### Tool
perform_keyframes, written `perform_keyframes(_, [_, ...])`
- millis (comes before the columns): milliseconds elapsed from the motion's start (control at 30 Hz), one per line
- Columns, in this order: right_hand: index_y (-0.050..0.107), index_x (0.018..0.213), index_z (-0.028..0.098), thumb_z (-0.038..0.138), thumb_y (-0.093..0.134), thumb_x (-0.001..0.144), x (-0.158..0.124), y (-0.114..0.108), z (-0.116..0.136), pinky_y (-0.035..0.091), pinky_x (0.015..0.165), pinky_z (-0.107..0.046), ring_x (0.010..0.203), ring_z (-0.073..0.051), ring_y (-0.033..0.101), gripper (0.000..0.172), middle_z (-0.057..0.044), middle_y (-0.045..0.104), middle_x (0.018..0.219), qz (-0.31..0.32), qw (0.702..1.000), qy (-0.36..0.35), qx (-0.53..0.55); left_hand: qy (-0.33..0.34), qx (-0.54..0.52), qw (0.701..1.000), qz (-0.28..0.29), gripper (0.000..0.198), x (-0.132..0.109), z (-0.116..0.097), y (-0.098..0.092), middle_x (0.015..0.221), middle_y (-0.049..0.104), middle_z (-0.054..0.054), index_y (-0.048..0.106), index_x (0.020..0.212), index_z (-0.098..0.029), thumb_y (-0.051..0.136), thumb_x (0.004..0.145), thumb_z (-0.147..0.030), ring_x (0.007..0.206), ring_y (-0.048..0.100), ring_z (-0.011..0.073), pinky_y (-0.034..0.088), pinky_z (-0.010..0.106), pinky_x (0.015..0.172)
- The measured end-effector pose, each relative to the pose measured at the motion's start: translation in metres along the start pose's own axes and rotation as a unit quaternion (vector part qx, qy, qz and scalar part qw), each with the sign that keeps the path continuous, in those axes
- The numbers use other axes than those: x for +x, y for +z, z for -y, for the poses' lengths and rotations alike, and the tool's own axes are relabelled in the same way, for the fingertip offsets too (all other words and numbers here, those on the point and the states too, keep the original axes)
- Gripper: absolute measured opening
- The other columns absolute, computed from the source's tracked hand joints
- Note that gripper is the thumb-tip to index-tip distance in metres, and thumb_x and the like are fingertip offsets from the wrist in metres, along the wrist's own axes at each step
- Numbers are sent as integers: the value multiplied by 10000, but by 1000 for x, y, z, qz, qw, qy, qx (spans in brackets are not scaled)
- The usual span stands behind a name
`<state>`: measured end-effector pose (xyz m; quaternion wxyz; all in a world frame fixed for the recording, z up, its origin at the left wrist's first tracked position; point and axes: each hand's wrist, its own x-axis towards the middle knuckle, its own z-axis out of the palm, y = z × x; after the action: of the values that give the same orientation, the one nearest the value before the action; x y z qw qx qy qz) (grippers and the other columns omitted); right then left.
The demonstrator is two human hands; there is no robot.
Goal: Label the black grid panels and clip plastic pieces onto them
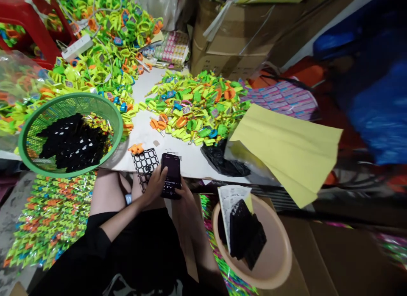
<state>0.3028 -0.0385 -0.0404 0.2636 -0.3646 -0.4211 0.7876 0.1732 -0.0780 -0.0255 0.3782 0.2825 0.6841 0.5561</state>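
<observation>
A dark smartphone [171, 171] with its screen lit is held upright at the table's near edge, above my lap. My left hand [155, 182] grips its left side, the thumb resting over the screen's edge. Along the lower right side, my right hand [185, 191] holds the phone as well; its fingers behind are mostly hidden. Just left of the phone lies a black lattice sheet [143, 160] with open cells, partly covered by my left hand. Small orange toy pieces [136, 149] sit at its top corner.
A green basket [23, 143] holds black pieces and small yellow-red parts. Heaped toy watches [193, 105] cover much of the white table [143, 86]. Yellow card [292, 147] overhangs at right, above a beige basin [280, 262]. Behind are a cardboard box [235, 37] and power strip [77, 47].
</observation>
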Motion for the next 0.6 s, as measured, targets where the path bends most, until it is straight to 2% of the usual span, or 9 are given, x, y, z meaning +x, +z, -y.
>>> perform_keyframes(133, [647, 1180, 225, 244, 602, 671, 25, -41, -2, 467, 1014, -400, 1187, -264, 567, 511, -16, 688, 1170, -76, 997, -16, 26, 23, 30, 996, 79, 405, 19, 17, 27, 1155, 612, 129, 549, 1166, -150, 346, 960, -434, 1156, 536, 231, 377, 403, 1052])
perform_keyframes(200, [646, 1168, 242, 260, 573, 697, 37, -60, -2, 510, 954, -372, 1167, -245, 578, 477, -5, 685, 1171, -108, 993, -32, 19, 30, 22, 995, 91, 412, 22, 26, 32, 1173, 609, 124, 510, 1243, -152, 369, 956, -411, 1161, 539, 219, 372, 395, 1062])
perform_keyframes(267, [605, 1230, 262, 279, 574, 712, 47, -78, 0, 544, 893, -368, 1142, -237, 594, 519, -4, 671, 1199, -145, 989, -36, 3, 40, 21, 995, 84, 426, 21, 33, 29, 1160, 616, 117, 497, 1270, -157, 420, 939, -414, 1111, 568, 213, 395, 391, 1039])
perform_keyframes(333, [527, 1328, 279, 305, 609, 715, 55, -92, 2, 561, 861, -370, 1145, -239, 598, 619, -17, 635, 1264, -165, 985, -35, -18, 58, 33, 996, 67, 403, 18, 37, 16, 1132, 625, 109, 535, 1222, -164, 459, 921, -421, 1043, 594, 207, 436, 381, 983])
perform_keyframes(433, [405, 1427, 314, 342, 672, 705, 62, -109, 6, 561, 864, -355, 1199, -242, 572, 771, -29, 559, 1370, -168, 984, -30, -46, 77, 76, 993, 50, 333, 11, 38, -14, 1076, 646, 86, 605, 1110, -190, 460, 921, -423, 986, 606, 203, 474, 356, 896])
perform_keyframes(600, [410, 1424, 334, 349, 726, 663, 67, -119, 10, 549, 887, -335, 1308, -257, 482, 824, -25, 402, 1507, -176, 981, -10, -76, 63, 116, 991, 10, 307, 0, 44, -68, 1099, 668, 57, 641, 1053, -218, 454, 927, -428, 1062, 594, 212, 440, 359, 952])
